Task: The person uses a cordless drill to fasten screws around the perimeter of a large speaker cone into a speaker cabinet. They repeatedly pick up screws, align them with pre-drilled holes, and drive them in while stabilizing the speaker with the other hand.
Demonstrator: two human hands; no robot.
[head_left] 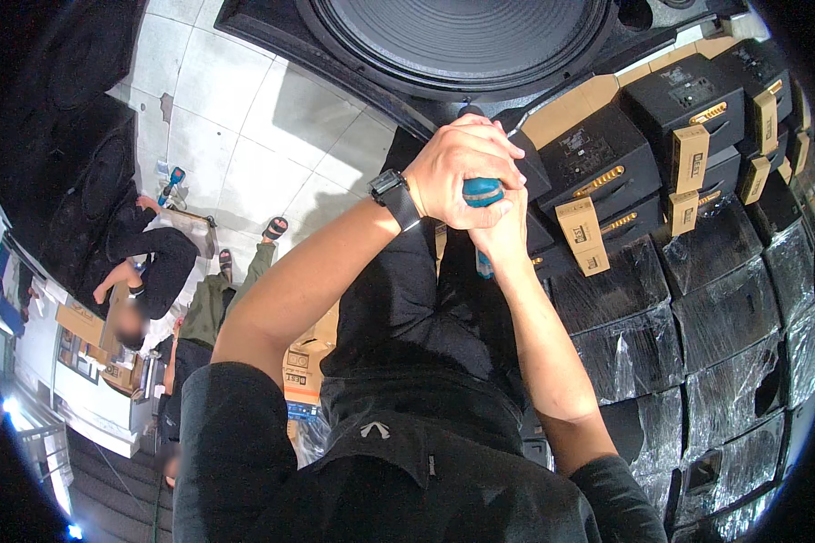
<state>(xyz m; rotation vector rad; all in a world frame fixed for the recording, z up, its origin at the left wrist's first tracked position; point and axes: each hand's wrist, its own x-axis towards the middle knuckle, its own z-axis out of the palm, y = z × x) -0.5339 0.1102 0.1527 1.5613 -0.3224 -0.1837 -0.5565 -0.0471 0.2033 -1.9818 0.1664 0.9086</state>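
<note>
Both my hands are closed round a blue and black cordless drill (484, 192) in front of me. My left hand (453, 167), with a dark watch at its wrist, wraps over the front and top of the drill body. Below it, my right hand (505, 222) grips the handle, partly hidden behind the left. The drill's nose points away from me at the near rim of a large black speaker cone (466, 41), set in a black speaker cabinet (371, 107). Whether the bit sits in a screw is too small to tell.
Black boxes (598, 149) with small cardboard cartons (582, 237) stand stacked at the right, above film-wrapped black boxes (729, 317). At the left, a person (154, 244) crouches by another blue drill (172, 184), and a second person (210, 308) is nearer. Pale floor tiles (254, 136) lie between.
</note>
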